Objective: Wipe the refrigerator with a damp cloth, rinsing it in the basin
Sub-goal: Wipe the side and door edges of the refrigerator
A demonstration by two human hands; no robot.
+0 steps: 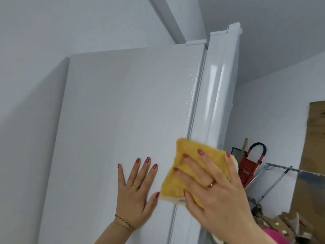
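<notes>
Beyond the refrigerator (123, 111), red stepladder (249, 166), perhaps drying rack (281, 169).

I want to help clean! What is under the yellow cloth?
The white fridge: the cloth lies over its door seam, with the right hand pressing on top. The spot right beneath is covered, so it cannot be seen.

No writing, brand or number can be read anywhere in the view. The white refrigerator (123, 120) bears no legible label, and the small marks on the cardboard boxes (284, 226) are too blurred to read.
</notes>
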